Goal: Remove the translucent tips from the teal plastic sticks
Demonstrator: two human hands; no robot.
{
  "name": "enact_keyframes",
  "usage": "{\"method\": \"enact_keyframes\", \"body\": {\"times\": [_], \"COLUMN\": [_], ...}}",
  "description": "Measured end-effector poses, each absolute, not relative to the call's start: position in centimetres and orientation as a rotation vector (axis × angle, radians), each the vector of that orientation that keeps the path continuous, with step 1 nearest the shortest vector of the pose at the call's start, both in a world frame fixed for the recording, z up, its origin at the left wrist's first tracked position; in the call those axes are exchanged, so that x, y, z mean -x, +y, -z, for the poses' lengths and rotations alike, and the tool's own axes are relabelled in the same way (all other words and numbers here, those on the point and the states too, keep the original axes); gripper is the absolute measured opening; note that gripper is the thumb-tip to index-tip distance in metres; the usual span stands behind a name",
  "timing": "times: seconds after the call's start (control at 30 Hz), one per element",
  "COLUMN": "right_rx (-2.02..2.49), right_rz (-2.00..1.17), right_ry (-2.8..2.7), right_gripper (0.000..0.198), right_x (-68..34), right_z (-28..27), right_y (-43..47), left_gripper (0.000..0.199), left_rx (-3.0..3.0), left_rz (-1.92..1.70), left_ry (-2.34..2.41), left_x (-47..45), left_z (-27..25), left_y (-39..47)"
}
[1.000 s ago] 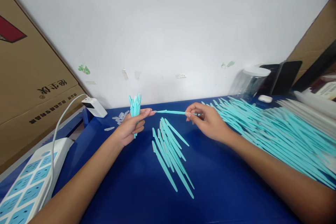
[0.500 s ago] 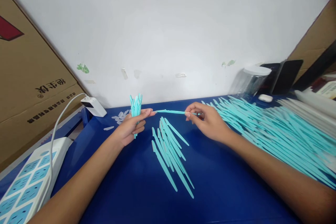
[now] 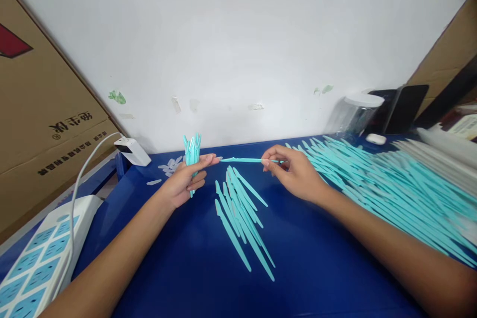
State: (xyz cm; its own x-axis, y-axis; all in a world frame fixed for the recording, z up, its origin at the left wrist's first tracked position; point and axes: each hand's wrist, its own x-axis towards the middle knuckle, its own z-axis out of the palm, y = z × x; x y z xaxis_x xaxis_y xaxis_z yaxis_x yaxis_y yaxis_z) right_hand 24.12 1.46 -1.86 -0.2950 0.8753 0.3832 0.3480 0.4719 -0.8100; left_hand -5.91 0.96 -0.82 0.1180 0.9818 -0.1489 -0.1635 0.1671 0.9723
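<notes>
Upright in my left hand (image 3: 188,178) stands a bundle of turquoise eyebrow razors (image 3: 192,154), fingers closed around it. The thumb and forefinger of that hand also pinch a small translucent piece at the tip of a single eyebrow razor (image 3: 242,160). This razor lies level between my hands, its other end pinched by my right hand (image 3: 290,169). Beneath it, several loose eyebrow razors (image 3: 238,208) are fanned out on the blue table (image 3: 179,268). Small translucent caps (image 3: 171,165) lie behind my left wrist.
A large spread of turquoise razors (image 3: 387,194) covers the table's right side, beside white sleeves (image 3: 432,164). Behind them stand a lidded clear jar (image 3: 357,114) and a white earbud case (image 3: 376,139). On the left are a power strip (image 3: 40,253), a corded white charger (image 3: 132,151) and a cardboard box (image 3: 48,109).
Very little differs. Both hands keep their places, and the single razor's tip now shows a slightly clearer translucent piece at my left fingertips. The view has shifted slightly.
</notes>
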Motion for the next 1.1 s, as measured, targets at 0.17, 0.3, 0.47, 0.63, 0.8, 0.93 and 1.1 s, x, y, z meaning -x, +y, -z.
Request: {"method": "enact_keyframes", "body": {"times": [0.17,0.3,0.47,0.63,0.8,0.93,1.1], "right_rx": [1.035,1.029,1.02,1.012,0.994,1.018,0.993], "right_rz": [-0.739,-0.75,-0.757,-0.796,-0.809,-0.812,-0.938], "right_ry": [-1.843,-1.85,-1.867,-1.873,-1.852,-1.795,-1.794], "right_gripper": [0.015,0.015,0.016,0.017,0.018,0.018,0.018], "right_x": [-24.3,-24.2,-24.0,-23.7,-23.9,-24.2,-24.3], "right_z": [2.0,2.0,2.0,2.0,2.3,2.0,1.6], "right_y": [1.4,1.3,1.1,0.7,0.9,1.4,1.5], "left_gripper": [0.024,0.024,0.027,0.031,0.033,0.04,0.041], "left_rx": [-0.984,-0.997,-1.035,-1.063,-1.05,-1.007,-1.174], "left_rz": [-1.103,-1.085,-1.018,-0.994,-1.004,-1.076,-1.136], "left_ry": [1.086,1.084,1.082,1.057,0.988,0.959,1.186], "left_x": [6.0,5.9,5.3,5.0,5.0,5.5,5.6], "left_z": [0.8,0.7,0.6,0.4,0.0,0.1,0.9], "left_y": [1.0,0.9,0.4,0.0,-0.1,0.3,0.6]}}
